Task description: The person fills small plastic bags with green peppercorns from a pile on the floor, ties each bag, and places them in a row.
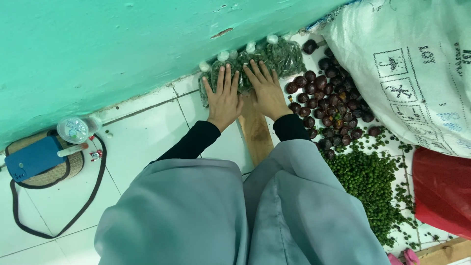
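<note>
Fingers (223, 78) of my left hand (224, 100) and right hand (267, 91) lie spread and flat, gripping nothing, pressed on a row of small clear bags of green seeds (255, 61) against the turquoise wall (122, 44). I see a wooden board (256, 132) on the white tiled floor (142, 137) beneath my wrists. Dark round fruits (326, 103) and loose green seeds (368, 181) lie just right, beside a white sack (412, 73).

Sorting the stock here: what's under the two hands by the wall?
Clear tied bags of small green bits lie under the left hand and right hand; palms cover the middle bags.
</note>
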